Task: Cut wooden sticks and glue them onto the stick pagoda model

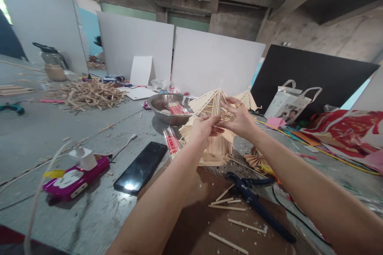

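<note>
A small pagoda-like model of thin wooden sticks (217, 149) stands on the brown board (191, 191), with tiered, flared roofs. My left hand (206, 126) is at the upper roof, its fingers closed against the sticks there. From the right, my right hand (237, 117), with a ring on one finger, pinches at the same roof. Whether a separate stick is between the fingers is hidden. Below my right forearm lies a dark blue pair of cutting pliers (254, 199). Several loose cut sticks (227, 208) are scattered on the board.
A black phone (140, 167) and a purple power strip (77, 177) lie left. Behind are a metal basin (158, 113), wrapped stick bundles (171, 143) and a large stick pile (91, 93). On the right stand a white bag (284, 103) and red packaging (338, 131); a cable runs nearby.
</note>
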The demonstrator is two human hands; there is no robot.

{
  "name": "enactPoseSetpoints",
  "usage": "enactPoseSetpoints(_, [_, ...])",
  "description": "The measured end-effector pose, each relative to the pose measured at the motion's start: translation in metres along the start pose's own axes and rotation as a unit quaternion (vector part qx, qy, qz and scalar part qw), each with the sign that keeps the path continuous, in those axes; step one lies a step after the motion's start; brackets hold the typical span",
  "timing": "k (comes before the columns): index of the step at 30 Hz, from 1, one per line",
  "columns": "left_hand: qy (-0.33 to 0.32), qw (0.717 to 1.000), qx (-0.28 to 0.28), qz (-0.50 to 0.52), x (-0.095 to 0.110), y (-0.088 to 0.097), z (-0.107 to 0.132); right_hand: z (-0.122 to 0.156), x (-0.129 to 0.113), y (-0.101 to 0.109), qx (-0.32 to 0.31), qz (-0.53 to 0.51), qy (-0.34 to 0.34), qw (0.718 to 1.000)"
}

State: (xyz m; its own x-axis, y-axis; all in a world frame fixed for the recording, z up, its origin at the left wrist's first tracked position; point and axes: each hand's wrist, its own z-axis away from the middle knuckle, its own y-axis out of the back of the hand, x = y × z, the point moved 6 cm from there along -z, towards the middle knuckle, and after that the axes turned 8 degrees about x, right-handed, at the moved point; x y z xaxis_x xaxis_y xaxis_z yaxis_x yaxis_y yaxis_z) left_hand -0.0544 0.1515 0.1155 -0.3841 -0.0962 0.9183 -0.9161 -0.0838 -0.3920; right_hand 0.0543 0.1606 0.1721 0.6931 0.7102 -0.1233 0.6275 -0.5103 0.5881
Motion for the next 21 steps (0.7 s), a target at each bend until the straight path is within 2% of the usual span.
enactPoseSetpoints(9, [0.018, 0.999, -0.027, 0.000, -0.0008, -0.0006, -0.0007, 0.0007, 0.0007, 0.0014, -0.009, -0.006, 0.008, 1.000])
enactPoseSetpoints(15, [0.058, 0.998, -0.010, 0.008, -0.0008, 0.0008, -0.0006, 0.0035, 0.0013, 0.0025, -0.019, -0.006, 0.012, 1.000])
enactPoseSetpoints(21, [0.053, 0.998, -0.011, 0.014, -0.0017, -0.0006, 0.0002, 0.0048, -0.0042, 0.0042, -0.018, 0.001, 0.003, 1.000])
